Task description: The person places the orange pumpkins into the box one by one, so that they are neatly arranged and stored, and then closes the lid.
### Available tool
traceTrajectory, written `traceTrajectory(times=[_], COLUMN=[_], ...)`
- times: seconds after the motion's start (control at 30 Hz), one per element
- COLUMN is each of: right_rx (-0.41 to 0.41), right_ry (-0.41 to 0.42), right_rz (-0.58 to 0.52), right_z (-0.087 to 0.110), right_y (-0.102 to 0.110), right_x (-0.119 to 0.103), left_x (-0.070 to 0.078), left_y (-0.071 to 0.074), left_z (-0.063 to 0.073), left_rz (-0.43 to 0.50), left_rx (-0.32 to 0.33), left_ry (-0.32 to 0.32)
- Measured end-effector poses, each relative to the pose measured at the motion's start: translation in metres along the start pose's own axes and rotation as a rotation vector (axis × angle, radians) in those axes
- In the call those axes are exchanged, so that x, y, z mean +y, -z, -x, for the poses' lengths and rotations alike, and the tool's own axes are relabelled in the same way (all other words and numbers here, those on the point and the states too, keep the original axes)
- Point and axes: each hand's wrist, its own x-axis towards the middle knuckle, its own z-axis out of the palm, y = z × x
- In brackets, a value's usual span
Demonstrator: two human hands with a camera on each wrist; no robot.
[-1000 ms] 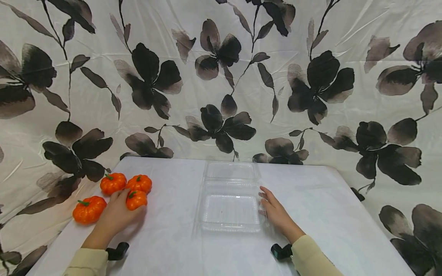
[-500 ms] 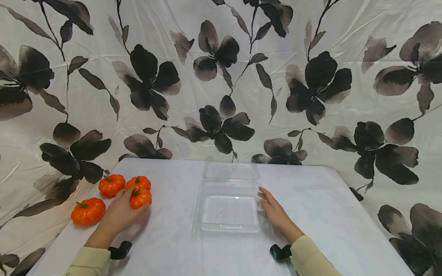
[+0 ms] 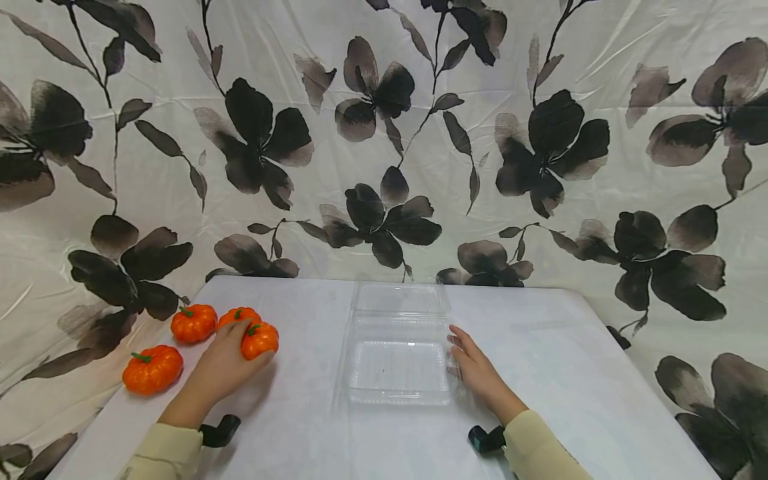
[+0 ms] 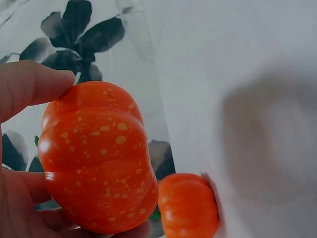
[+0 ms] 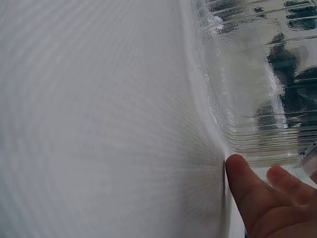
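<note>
My left hand (image 3: 225, 363) grips a small orange toy pumpkin (image 3: 260, 341) with a green stem, thumb on one side and fingers round the other. In the left wrist view the held pumpkin (image 4: 99, 158) shows its yellow-speckled underside, above the table. Behind it in the head view, another pumpkin (image 3: 239, 315) is partly hidden by the hand. A clear plastic clamshell box (image 3: 399, 367) lies with its lid (image 3: 401, 297) folded back, nothing inside. My right hand (image 3: 483, 373) rests its fairly straight fingers against the box's right side; its fingertips meet the ribbed wall (image 5: 267, 144) in the right wrist view.
Two more pumpkins, one farther back (image 3: 194, 324) and one nearer (image 3: 153, 370), sit by the left edge of the white-covered table (image 3: 540, 347). A floral curtain (image 3: 384, 153) hangs behind the table. Both wrists carry black cameras.
My left hand has moved right with the pumpkin, away from the other three and toward the box. My right hand stays at the box's side.
</note>
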Motion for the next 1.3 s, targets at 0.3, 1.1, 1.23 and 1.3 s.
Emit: traceTrajectory(times=[0.3,1.1,1.23,1.3], right_rx=[-0.003,-0.008,-0.003,-0.002], right_ry=[0.008,0.012,0.016,0.019], right_rz=[0.001,-0.029,-0.025,-0.023], right_z=[0.0,0.001,0.001,0.001], right_y=[0.0,0.0,0.0,0.0], right_x=[0.001,0.001,0.002,0.002], left_x=[0.019,0.073,0.08,0.083], left_y=[0.001,-0.013,-0.016,-0.018], left_z=[0.0,-0.009,-0.01,-0.01], left_rz=[0.009,0.041,0.061,0.067], left_rx=[-0.017,0.048,0.029,0.024], left_ry=[-0.012,-0.145,-0.149,-0.155])
